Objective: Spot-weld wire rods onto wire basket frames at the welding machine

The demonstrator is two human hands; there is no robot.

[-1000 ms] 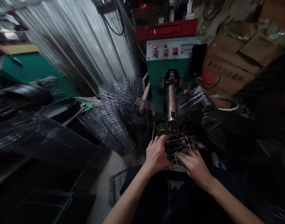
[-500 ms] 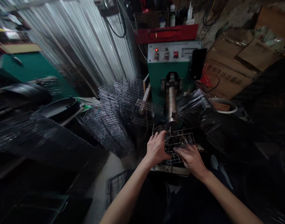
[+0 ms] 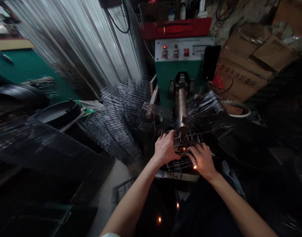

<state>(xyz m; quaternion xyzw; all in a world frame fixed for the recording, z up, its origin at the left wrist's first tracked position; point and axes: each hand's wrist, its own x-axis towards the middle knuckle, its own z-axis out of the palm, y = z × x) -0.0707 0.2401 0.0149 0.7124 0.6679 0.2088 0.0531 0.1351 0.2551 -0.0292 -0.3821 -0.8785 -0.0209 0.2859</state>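
Note:
A small wire rack [image 3: 182, 163] of crossed metal rods lies under the steel electrode arm [image 3: 182, 108] of a green spot welder [image 3: 163, 70]. My left hand [image 3: 166, 148] grips the rack's left side, thumb pointing inward. From the right, my right hand [image 3: 202, 160] holds the rack with its fingers bent over the wires; its fingertips are close to the electrode tip. A bright orange glow shows at the weld point between my hands. Sparks fly near my right fingers and drop toward my lap. The fingers partly hide the rack.
Stacked wire grids [image 3: 116, 121] stand left of the welder. Loose metal rods [image 3: 202, 103] lie to its right, near a round bowl [image 3: 240, 108]. A cardboard box [image 3: 242, 72] leans behind. A phone [image 3: 211, 62] hangs on the welder's front. Another wire rack [image 3: 121, 192] sits low at left.
An orange glow and flying sparks have appeared at the electrode tip. The rack has shifted slightly left and my right hand has moved up along it. The view has tilted slightly.

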